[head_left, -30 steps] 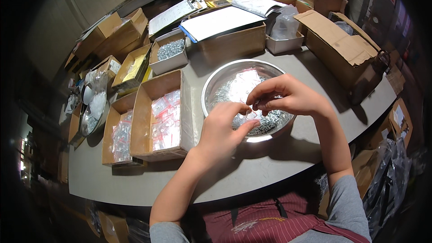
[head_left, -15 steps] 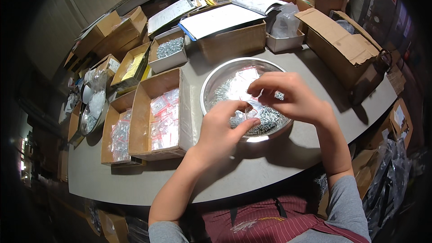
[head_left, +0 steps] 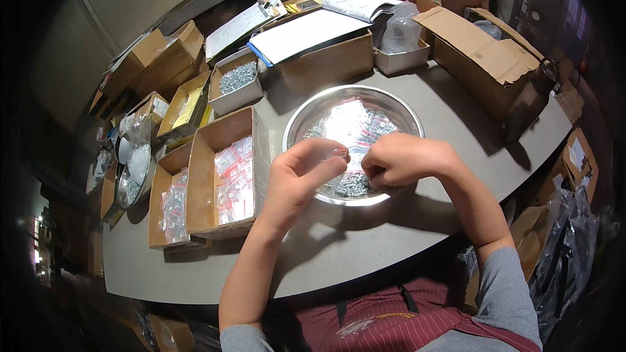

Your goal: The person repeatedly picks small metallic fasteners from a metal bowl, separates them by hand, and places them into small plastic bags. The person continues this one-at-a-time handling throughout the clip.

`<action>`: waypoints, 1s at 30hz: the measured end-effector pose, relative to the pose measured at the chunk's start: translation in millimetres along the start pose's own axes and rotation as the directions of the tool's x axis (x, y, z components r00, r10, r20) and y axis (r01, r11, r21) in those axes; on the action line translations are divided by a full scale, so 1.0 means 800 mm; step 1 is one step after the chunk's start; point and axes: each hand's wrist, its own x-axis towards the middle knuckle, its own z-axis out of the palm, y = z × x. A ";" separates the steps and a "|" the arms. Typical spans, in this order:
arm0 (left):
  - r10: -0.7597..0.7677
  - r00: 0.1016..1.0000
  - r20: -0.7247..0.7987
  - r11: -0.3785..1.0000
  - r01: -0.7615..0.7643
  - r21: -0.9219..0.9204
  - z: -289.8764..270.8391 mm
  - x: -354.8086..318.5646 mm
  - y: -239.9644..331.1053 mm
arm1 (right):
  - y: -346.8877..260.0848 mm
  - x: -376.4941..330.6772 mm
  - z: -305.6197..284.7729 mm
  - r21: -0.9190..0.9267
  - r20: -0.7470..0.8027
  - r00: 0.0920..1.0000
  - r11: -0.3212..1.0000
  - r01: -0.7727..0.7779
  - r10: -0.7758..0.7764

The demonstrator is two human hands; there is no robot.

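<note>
The left hand [head_left: 293, 179] has its thumb and forefinger pinched together on a small clear bag [head_left: 335, 154], mostly hidden by the fingers, over the near left part of a round metal bowl [head_left: 347, 201]. The right hand [head_left: 411, 160] reaches into the bowl with bent fingers pointing down at loose screws [head_left: 352, 186] — whether they grip any, I cannot tell. More packets [head_left: 349, 124] lie in the bowl beyond both hands. On the desk [head_left: 176, 280], left of the bowl, a cardboard box [head_left: 201, 182] contains red-edged packets.
</note>
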 end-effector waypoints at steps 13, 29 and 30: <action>0.400 0.915 0.043 0.630 -0.309 0.712 0.009 0.004 -0.020 | -0.005 -0.006 -0.019 0.210 -0.562 0.770 0.849 0.485 -0.301; 0.340 0.940 -0.037 0.593 -0.184 0.783 0.006 0.002 -0.028 | -0.001 0.001 -0.008 0.297 -0.652 0.758 0.914 0.276 -0.017; 0.306 0.951 -0.040 0.604 -0.162 0.780 0.004 0.002 -0.025 | -0.002 -0.001 -0.010 0.362 -0.605 0.796 0.888 0.283 -0.006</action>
